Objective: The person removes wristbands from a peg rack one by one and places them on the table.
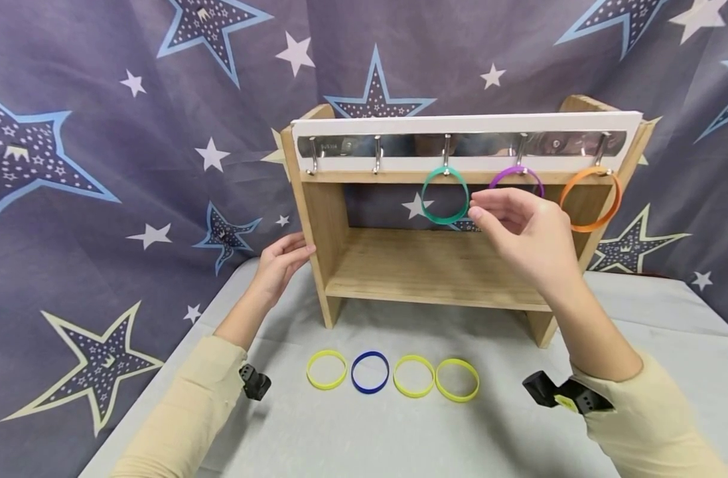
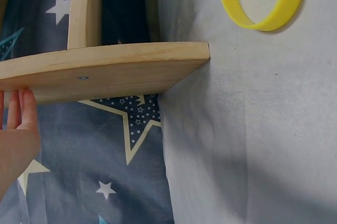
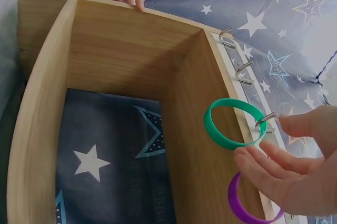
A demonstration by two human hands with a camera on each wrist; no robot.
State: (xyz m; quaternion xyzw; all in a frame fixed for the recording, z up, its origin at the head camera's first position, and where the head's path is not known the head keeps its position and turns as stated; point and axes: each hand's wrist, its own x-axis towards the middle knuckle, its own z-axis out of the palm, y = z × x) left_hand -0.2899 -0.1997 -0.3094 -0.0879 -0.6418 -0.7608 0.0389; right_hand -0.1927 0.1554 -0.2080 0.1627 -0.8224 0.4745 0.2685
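Observation:
A green wristband (image 1: 446, 220) hangs from the middle hook of a wooden rack (image 1: 423, 262). My right hand (image 1: 531, 229) is at its right side, thumb and fingers apart; in the right wrist view the fingertips are right by the band's lower edge. A purple wristband (image 3: 235, 203) hangs on the hook to the right, partly hidden behind that hand in the head view. On the far right hook is an orange wristband (image 1: 617, 202). My left hand (image 1: 280, 265) rests its fairly straight fingertips against the rack's left side panel (image 2: 131, 74).
On the grey tabletop (image 1: 364, 438), in front of the rack, lie a yellow wristband (image 1: 328, 387), a blue wristband (image 1: 371, 390) and two more yellow ones. The two left hooks (image 1: 377, 156) hold no bands. A star-patterned cloth (image 1: 160, 133) hangs behind.

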